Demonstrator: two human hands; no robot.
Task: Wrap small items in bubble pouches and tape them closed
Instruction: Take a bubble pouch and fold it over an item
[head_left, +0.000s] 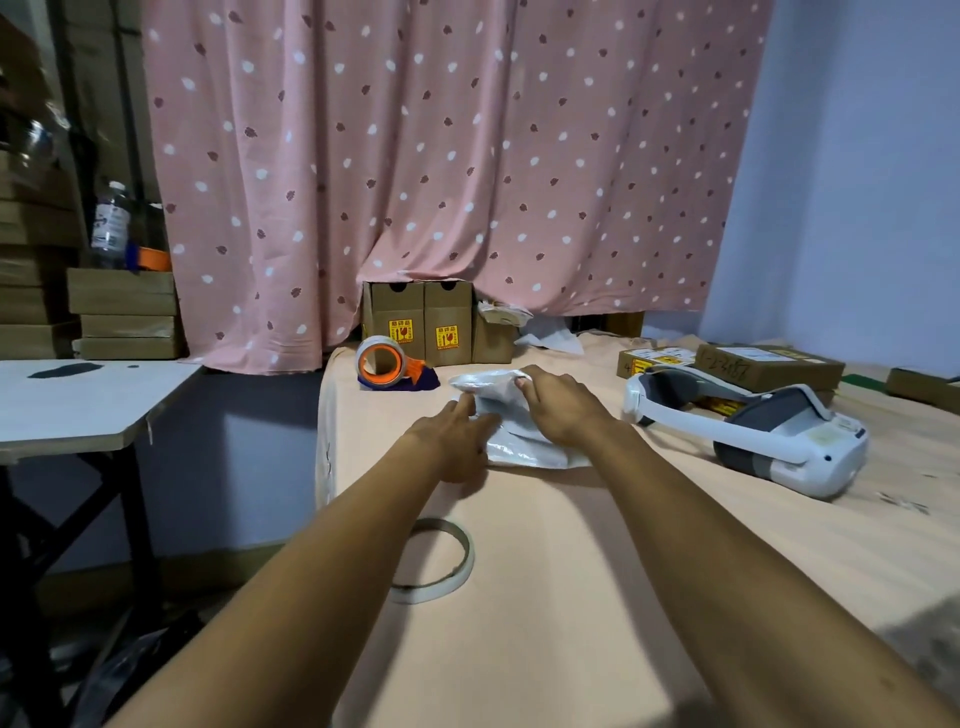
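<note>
While both bare forearms are stretched forward over it, the peach cloth-covered table (545, 623) is shown with the white, crinkled plastic bubble pouch (530, 447) lying approx. at its centre, betw. the two hands.

Right hand (558, 408): laid over the pouch's far part. Its fingers are curled round the folded-up top edge, which is gripped and lifted off the cloth.

Left hand (452, 434): fingers are held straight, with the tips touching the pouch's left edge. Nothing is clasped. What the pouch contains is hidden.

Other items, near to far:
- A thin, nearly spent whitish tape ring (431, 592) lies flat on the cloth nr. the left forearm, partly covered by it.
- An orange-and-dark-blue tape dispenser (387, 366), loaded w/ a pale roll, stands beyond the pouch to its left, apart from it.
- A white-and-grey plastic VR headset (779, 441) rests on the cloth to the right of the pouch.
- Flat brown cardboard cartons (769, 366) are seen behind the headset.
- Upright brown cardboard boxes w/ yellow labels (423, 322) stand at the table's far edge, against a pink, spotted fabric curtain (441, 156).

A white side table (78, 400) is set at far left. A clear plastic bottle (110, 218) stands on stacked cartons behind it.
</note>
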